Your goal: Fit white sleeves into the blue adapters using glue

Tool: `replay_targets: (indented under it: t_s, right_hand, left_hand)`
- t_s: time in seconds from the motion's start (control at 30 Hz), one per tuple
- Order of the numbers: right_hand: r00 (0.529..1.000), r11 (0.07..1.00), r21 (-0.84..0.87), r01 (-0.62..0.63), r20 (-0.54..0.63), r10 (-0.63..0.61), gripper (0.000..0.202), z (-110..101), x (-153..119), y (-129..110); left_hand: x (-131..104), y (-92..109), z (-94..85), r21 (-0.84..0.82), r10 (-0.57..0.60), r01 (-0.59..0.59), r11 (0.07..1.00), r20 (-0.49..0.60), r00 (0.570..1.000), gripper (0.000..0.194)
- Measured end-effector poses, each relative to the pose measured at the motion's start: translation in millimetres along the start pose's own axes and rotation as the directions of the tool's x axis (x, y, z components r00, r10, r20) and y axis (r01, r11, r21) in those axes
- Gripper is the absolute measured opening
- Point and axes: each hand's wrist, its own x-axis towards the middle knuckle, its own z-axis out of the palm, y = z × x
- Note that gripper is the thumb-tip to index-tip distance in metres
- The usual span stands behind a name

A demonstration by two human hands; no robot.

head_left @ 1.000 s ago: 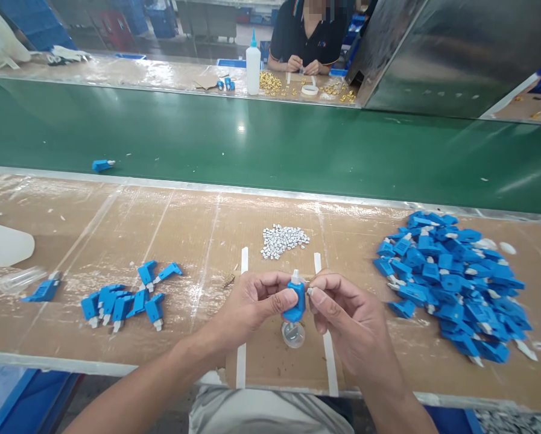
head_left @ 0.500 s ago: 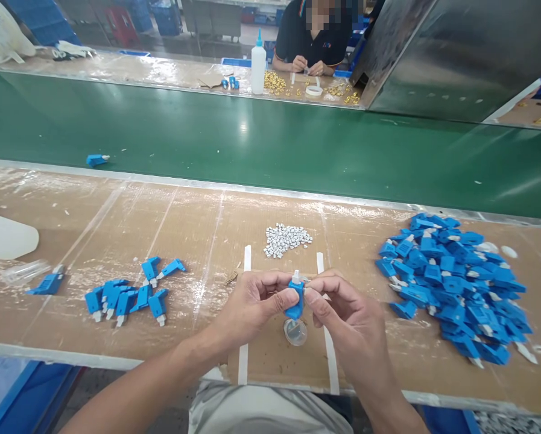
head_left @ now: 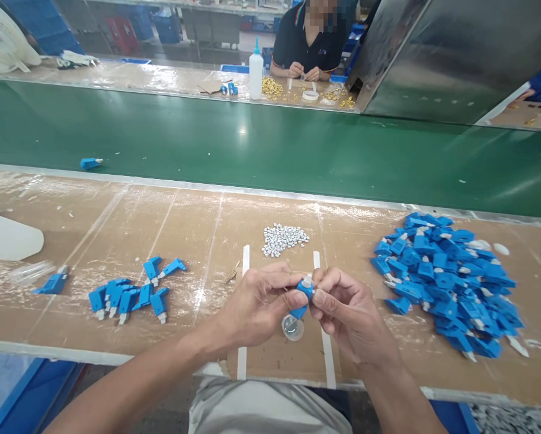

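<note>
My left hand (head_left: 263, 301) is closed, its thumb and fingers pinching a blue plastic piece with a white tip (head_left: 303, 296). The piece is tilted, white tip up. From the other side my right hand (head_left: 347, 307) closes thumb and forefinger against the right edge of the piece; anything small between those fingertips is too hidden to name. Just below the held piece stands a small clear round cup (head_left: 292, 328) on the cardboard. Beyond my hands lies a heap of tiny grey-white pieces (head_left: 283, 240).
A big pile of blue pieces (head_left: 446, 277) lies right, a smaller group (head_left: 128, 295) left. Behind runs a green belt (head_left: 234, 144) carrying one blue piece (head_left: 90, 163). Across it, a person (head_left: 310, 45) works near a white bottle (head_left: 256, 75). White tape strips (head_left: 242, 361) flank my hands.
Both hands have shifted slightly right and the held blue piece has turned from nearly upright to tilted. My right fingers have stayed at its right side.
</note>
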Motion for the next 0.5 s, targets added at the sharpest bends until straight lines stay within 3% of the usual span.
replay_targets:
  t_s: [0.13,0.2,0.27,0.37,0.4,0.5]
  right_hand:
    - [1.000,0.999,0.021,-0.026,-0.011,0.026,0.037,-6,5,1]
    - [0.999,1.000,0.025,-0.016,-0.049,0.017,0.040,-12,8,0]
    - [0.990,0.999,0.017,0.032,-0.137,-0.030,0.040,-21,9,-2]
    - [0.953,0.991,-0.081,0.103,-0.277,-0.122,0.039,-35,-2,-5]
    - [0.948,0.986,-0.132,0.103,-0.286,-0.137,0.039,-40,-10,-6]
    - [0.974,0.971,-0.230,0.061,-0.200,-0.108,0.040,-51,-41,-5]
  left_hand:
    - [8,9,4.4,0.023,0.026,-0.027,0.999,0.044,0.999,0.035]
    - [25,6,1.9,-0.007,0.005,-0.004,1.000,0.047,0.999,0.033]
    - [58,0,-10.1,0.043,-0.047,0.047,0.998,-0.013,0.999,0.031]
    - [125,-7,-46.2,0.344,-0.080,0.173,0.923,-0.268,0.960,0.027]
    - [147,-6,-59.8,0.398,-0.054,0.189,0.898,-0.325,0.944,0.025]
    - [199,0,-90.6,0.453,0.007,0.145,0.880,-0.316,0.949,0.029]
